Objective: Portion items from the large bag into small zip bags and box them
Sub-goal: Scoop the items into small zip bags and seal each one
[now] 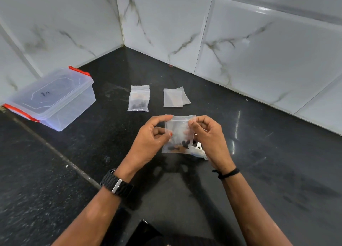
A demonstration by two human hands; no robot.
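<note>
I hold a small zip bag [178,133] upright above the black desk [259,171], my left hand [149,144] pinching its top left corner and my right hand [209,134] pinching the top right, fingers of both curled round the seal. Dark pieces [182,145] lie in the bottom of the bag. Just behind the bag and under my right hand, a larger white bag [199,149] lies on the desk, mostly hidden. Beyond the held bag, toward the tiled wall [259,51], a filled small bag [138,101] rests on another, and just right of that pair lie two empty small bags [174,98], overlapping. Well to the left of the held bag, a clear plastic box [55,99] with red clips stands with its lid on.
</note>
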